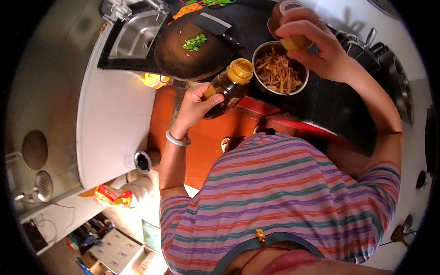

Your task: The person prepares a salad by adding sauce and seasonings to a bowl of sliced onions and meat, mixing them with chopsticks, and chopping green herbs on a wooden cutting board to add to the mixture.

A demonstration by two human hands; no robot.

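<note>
My left hand (201, 105) is closed around a dark bottle (229, 90) with a yellow neck, tilted over the counter's front edge. My right hand (318, 46) is raised at the upper right, its fingers around a yellowish round thing (296, 43), perhaps a cap; the blur leaves this unsure. Below that hand a round metal bowl (304, 82) holds shredded, reddish-brown food (278, 73). Left of the bowl lies a round wooden chopping board (172, 51) with chopped green vegetable (195, 42) and a cleaver (213, 24) across its far right edge.
A steel sink (132, 37) and tap (156, 7) are at the upper left. Green peppers (218, 2) and an orange cloth-like thing (187, 10) lie behind the board. A brown pot or bowl (274, 24) stands behind the metal bowl. Utensils (369, 37) are at the right.
</note>
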